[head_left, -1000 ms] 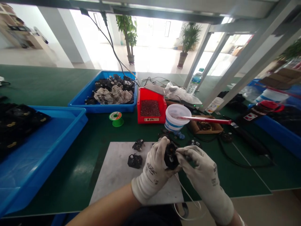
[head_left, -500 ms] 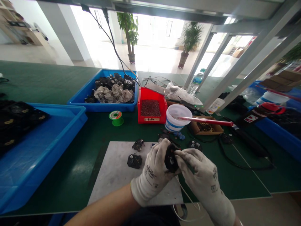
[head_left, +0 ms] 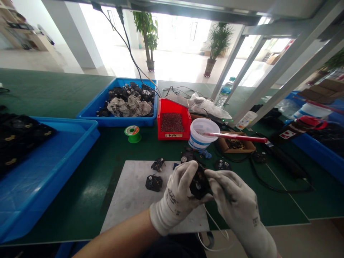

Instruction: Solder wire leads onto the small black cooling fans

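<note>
Green bench mat: covering the whole worktop, carrying everything listed below.

Large blue tray: sitting well left of the grey plate, dark parts showing at its far-left end.

Second blue tray: lying beyond the grey plate, holding black parts and crumpled paper.

Grey plate: lying flat at the near edge of the mat; taken as the landmark here.

Red bin: standing beyond the plate, filled with small dark pieces.

White tub: standing beyond the plate's right corner, a red rod resting across its rim.

Left hand: gloved, hovering over the plate's right half, fingers wrapping the small black part.

Right hand: gloved, just off the plate's right edge, fingertips pinching the same part.

Small black part: being gripped between both hands, above the plate's right edge.

Green solder spool: standing beyond the plate.

Two loose black parts: lying on the plate itself.
</note>
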{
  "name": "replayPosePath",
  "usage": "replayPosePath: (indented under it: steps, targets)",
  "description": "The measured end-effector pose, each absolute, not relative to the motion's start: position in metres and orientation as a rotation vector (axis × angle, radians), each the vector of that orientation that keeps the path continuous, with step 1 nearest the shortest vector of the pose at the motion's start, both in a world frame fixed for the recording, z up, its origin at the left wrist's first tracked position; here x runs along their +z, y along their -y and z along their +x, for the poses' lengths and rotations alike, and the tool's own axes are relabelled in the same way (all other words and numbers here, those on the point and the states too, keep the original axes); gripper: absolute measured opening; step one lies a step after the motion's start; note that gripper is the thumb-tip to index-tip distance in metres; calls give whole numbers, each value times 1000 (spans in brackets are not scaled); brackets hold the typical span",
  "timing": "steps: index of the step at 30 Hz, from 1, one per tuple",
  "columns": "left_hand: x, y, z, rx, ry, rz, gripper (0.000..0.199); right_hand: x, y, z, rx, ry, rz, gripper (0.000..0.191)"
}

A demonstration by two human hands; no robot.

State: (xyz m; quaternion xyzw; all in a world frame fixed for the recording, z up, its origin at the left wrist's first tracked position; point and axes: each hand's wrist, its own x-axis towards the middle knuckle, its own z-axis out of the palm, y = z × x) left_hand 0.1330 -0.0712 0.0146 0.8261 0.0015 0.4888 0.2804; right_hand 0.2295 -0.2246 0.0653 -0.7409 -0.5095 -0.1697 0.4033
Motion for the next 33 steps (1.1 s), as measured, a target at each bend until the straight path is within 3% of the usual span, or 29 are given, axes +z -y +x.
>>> replayPosePath:
  steps: [4, 10, 15, 19, 23, 28, 33]
  targets:
    - [14, 68, 133, 1302, 7, 2133, 89, 51, 221, 226, -54, 958, -1789, 34]
    - [21, 65, 132, 1120, -37, 2180, 58, 47, 208, 224, 414, 689, -1543, 58]
    - [21, 67, 133, 1000, -74, 2218, 51, 42, 207, 235, 441, 611, -1555, 72]
    - [19, 69, 135, 988, -56, 2207, 60, 40, 207, 238, 326, 659, -1611, 63]
    - [22, 69, 136, 937, -77, 2188, 49, 39, 206, 238, 277, 659, -1644, 60]
    - [17, 65, 138, 979, -19, 2152, 63, 35, 203, 242, 366, 541, -1606, 71]
    - [14, 63, 138, 1086, -23, 2136, 43, 35, 203, 246, 409, 537, -1591, 72]
